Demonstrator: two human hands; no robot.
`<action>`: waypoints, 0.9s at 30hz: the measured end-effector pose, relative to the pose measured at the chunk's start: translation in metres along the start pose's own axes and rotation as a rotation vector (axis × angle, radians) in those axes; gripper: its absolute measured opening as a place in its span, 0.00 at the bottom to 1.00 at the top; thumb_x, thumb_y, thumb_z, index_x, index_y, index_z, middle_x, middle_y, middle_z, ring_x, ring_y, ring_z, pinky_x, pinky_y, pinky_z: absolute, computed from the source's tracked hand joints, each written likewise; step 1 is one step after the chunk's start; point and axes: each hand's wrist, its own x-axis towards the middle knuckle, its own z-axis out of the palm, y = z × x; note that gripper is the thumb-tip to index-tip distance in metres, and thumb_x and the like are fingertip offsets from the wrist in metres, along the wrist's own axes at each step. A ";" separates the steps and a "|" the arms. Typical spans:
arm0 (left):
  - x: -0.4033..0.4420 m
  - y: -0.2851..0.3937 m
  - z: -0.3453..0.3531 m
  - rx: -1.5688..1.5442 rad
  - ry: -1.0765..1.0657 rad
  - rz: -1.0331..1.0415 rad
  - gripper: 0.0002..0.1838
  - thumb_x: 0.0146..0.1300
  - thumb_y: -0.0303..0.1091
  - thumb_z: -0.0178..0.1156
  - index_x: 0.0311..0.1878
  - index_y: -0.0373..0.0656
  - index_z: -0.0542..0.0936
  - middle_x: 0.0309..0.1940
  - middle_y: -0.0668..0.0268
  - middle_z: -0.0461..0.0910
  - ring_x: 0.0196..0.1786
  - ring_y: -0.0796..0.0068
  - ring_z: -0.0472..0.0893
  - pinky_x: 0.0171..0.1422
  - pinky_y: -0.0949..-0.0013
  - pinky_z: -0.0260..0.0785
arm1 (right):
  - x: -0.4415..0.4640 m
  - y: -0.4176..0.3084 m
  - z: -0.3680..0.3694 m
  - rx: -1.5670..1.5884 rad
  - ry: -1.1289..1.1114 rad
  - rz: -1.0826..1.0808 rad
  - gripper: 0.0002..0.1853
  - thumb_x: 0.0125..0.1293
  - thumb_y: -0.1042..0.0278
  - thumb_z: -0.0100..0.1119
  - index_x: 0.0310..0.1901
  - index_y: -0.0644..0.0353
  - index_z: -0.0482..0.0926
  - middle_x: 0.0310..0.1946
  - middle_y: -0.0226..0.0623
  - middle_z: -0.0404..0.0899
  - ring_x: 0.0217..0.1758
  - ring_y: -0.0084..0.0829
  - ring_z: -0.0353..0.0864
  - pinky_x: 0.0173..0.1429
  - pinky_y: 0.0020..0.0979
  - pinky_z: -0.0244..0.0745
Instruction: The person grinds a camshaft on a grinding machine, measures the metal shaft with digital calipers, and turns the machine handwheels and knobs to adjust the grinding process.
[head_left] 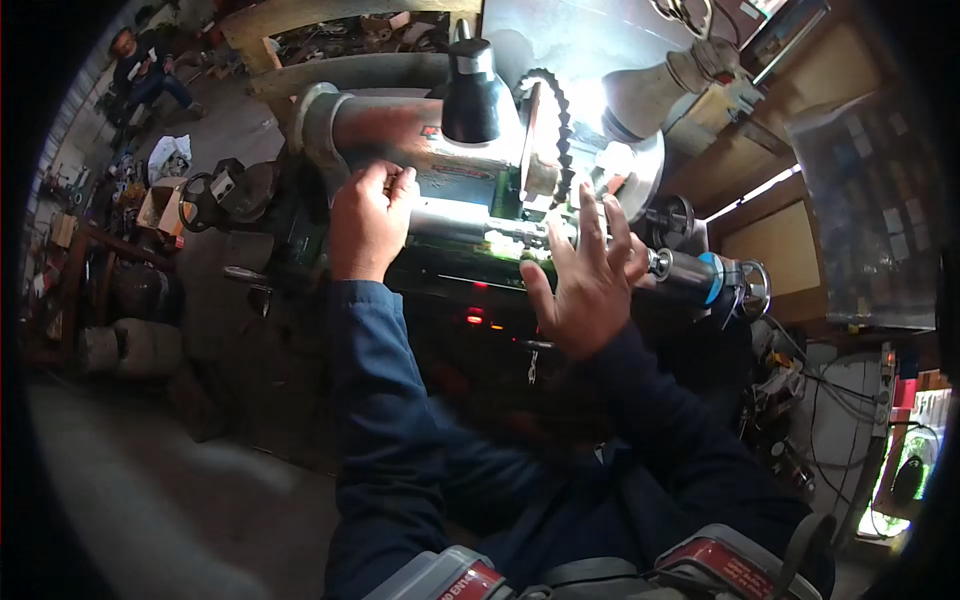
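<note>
My left hand [372, 222] is closed at the left end of a shiny metal cylinder [450, 220], its thumb and fingers bent together; what lies between them is hidden. Spread fingers mark my right hand [590, 265], which is over the thin metal shaft [518, 232] and the brightly lit parts right of the cylinder. Whether its fingertips touch them is unclear. Both hands are at a large machine [385, 125] with a reddish-grey body. A black lamp [470, 105] stands above the cylinder, and a dark ribbed hose [566, 130] curves down beside my right hand.
A metal cylinder with a blue band [712, 278] extends to the right. A lever [247, 274] sticks out at the left. Boxes [160, 210] and cluttered parts line the left side. A seated person [150, 70] is at the far upper left. Cables [835, 385] hang at the right.
</note>
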 end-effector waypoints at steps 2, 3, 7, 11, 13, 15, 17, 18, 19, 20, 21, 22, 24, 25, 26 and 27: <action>0.002 -0.005 0.000 0.020 0.003 0.035 0.12 0.67 0.36 0.65 0.35 0.36 0.81 0.29 0.52 0.83 0.34 0.52 0.84 0.38 0.56 0.74 | -0.006 0.003 0.009 -0.022 -0.052 0.018 0.24 0.67 0.47 0.59 0.51 0.61 0.84 0.74 0.52 0.62 0.78 0.52 0.50 0.72 0.54 0.44; 0.004 -0.002 -0.002 0.027 0.000 0.031 0.12 0.67 0.36 0.64 0.35 0.36 0.81 0.29 0.53 0.83 0.34 0.52 0.84 0.38 0.56 0.74 | -0.016 0.000 0.005 0.005 -0.037 -0.005 0.24 0.67 0.47 0.58 0.51 0.60 0.84 0.74 0.52 0.62 0.78 0.52 0.50 0.73 0.54 0.44; 0.000 -0.002 -0.001 0.023 -0.018 0.002 0.11 0.68 0.36 0.64 0.36 0.36 0.81 0.29 0.53 0.83 0.33 0.53 0.84 0.38 0.56 0.74 | -0.010 -0.004 -0.007 0.066 0.072 0.016 0.23 0.62 0.46 0.64 0.44 0.61 0.87 0.70 0.48 0.68 0.77 0.49 0.52 0.72 0.54 0.44; 0.004 -0.001 -0.002 0.031 -0.005 0.025 0.12 0.68 0.36 0.65 0.35 0.36 0.81 0.29 0.53 0.83 0.32 0.55 0.84 0.37 0.57 0.75 | -0.027 0.001 -0.003 0.087 -0.128 -0.013 0.28 0.69 0.43 0.55 0.52 0.63 0.84 0.75 0.52 0.60 0.78 0.51 0.49 0.74 0.54 0.43; 0.003 -0.001 -0.002 0.010 -0.014 -0.009 0.12 0.68 0.36 0.65 0.35 0.36 0.81 0.29 0.53 0.83 0.32 0.55 0.85 0.37 0.57 0.75 | -0.039 0.002 -0.017 0.116 -0.176 0.010 0.28 0.70 0.43 0.54 0.54 0.63 0.83 0.76 0.53 0.56 0.78 0.52 0.48 0.75 0.55 0.42; 0.001 -0.001 -0.002 0.019 -0.025 0.000 0.12 0.68 0.37 0.64 0.36 0.36 0.81 0.29 0.54 0.83 0.32 0.56 0.85 0.37 0.58 0.75 | -0.046 0.008 -0.020 0.093 -0.122 0.043 0.28 0.70 0.43 0.53 0.54 0.63 0.83 0.77 0.54 0.55 0.78 0.53 0.49 0.75 0.55 0.41; 0.002 -0.001 -0.003 0.029 -0.030 0.004 0.13 0.68 0.38 0.64 0.36 0.36 0.81 0.30 0.53 0.84 0.32 0.56 0.85 0.37 0.58 0.75 | -0.046 0.016 -0.018 0.077 -0.079 0.062 0.28 0.70 0.43 0.55 0.53 0.63 0.84 0.76 0.53 0.57 0.78 0.53 0.49 0.75 0.57 0.41; 0.002 -0.001 -0.002 0.027 -0.024 0.008 0.13 0.69 0.37 0.64 0.36 0.36 0.81 0.30 0.53 0.84 0.32 0.56 0.85 0.37 0.58 0.75 | -0.046 0.019 -0.019 0.088 -0.076 0.068 0.28 0.70 0.43 0.55 0.53 0.63 0.84 0.76 0.53 0.56 0.78 0.53 0.48 0.75 0.57 0.41; 0.002 -0.003 -0.001 0.025 -0.017 0.012 0.13 0.69 0.37 0.64 0.36 0.35 0.81 0.30 0.53 0.84 0.32 0.56 0.85 0.37 0.58 0.75 | -0.046 0.019 -0.021 0.099 -0.073 0.073 0.28 0.70 0.43 0.54 0.53 0.63 0.84 0.77 0.53 0.56 0.78 0.53 0.48 0.75 0.57 0.41; 0.001 -0.003 -0.001 0.023 -0.011 0.015 0.13 0.69 0.37 0.64 0.36 0.35 0.81 0.30 0.53 0.84 0.32 0.56 0.85 0.37 0.58 0.75 | -0.046 0.019 -0.024 0.106 -0.062 0.064 0.27 0.70 0.45 0.54 0.52 0.64 0.85 0.77 0.53 0.55 0.78 0.54 0.50 0.75 0.56 0.43; 0.001 -0.002 -0.001 0.019 -0.015 0.007 0.13 0.69 0.37 0.64 0.36 0.35 0.81 0.30 0.53 0.84 0.32 0.56 0.85 0.37 0.59 0.75 | -0.046 0.020 -0.028 0.106 -0.058 0.059 0.27 0.70 0.45 0.55 0.53 0.64 0.84 0.77 0.53 0.56 0.78 0.54 0.51 0.75 0.56 0.44; 0.002 -0.001 -0.002 0.016 -0.020 -0.002 0.13 0.69 0.37 0.64 0.36 0.35 0.81 0.30 0.53 0.84 0.32 0.56 0.85 0.37 0.59 0.76 | -0.046 0.022 -0.032 0.107 -0.053 0.054 0.27 0.70 0.46 0.56 0.54 0.64 0.83 0.77 0.53 0.56 0.78 0.54 0.51 0.75 0.56 0.45; 0.002 0.000 -0.002 0.011 -0.024 -0.007 0.13 0.69 0.37 0.64 0.37 0.35 0.81 0.31 0.53 0.84 0.33 0.56 0.85 0.38 0.59 0.76 | -0.047 0.036 -0.038 0.092 -0.012 0.056 0.28 0.70 0.45 0.55 0.57 0.63 0.81 0.77 0.53 0.55 0.78 0.54 0.51 0.76 0.56 0.44; 0.002 -0.001 -0.001 0.011 -0.023 -0.004 0.13 0.69 0.38 0.64 0.37 0.35 0.82 0.31 0.53 0.85 0.33 0.57 0.86 0.38 0.59 0.76 | -0.045 0.053 -0.040 0.078 0.023 0.064 0.29 0.72 0.44 0.53 0.59 0.62 0.80 0.78 0.53 0.55 0.79 0.54 0.52 0.78 0.57 0.42; 0.002 -0.004 -0.001 0.012 -0.022 -0.001 0.13 0.69 0.38 0.64 0.37 0.35 0.82 0.31 0.53 0.85 0.33 0.57 0.86 0.38 0.59 0.76 | -0.042 0.074 -0.042 0.065 0.060 0.072 0.30 0.73 0.43 0.51 0.61 0.61 0.79 0.78 0.53 0.54 0.79 0.54 0.52 0.79 0.57 0.40; 0.002 -0.003 -0.004 0.020 -0.021 0.002 0.13 0.69 0.38 0.64 0.37 0.35 0.82 0.31 0.53 0.85 0.33 0.57 0.86 0.38 0.59 0.76 | -0.042 0.073 -0.042 0.073 0.063 0.072 0.30 0.73 0.43 0.51 0.61 0.61 0.79 0.78 0.53 0.54 0.79 0.54 0.52 0.79 0.57 0.40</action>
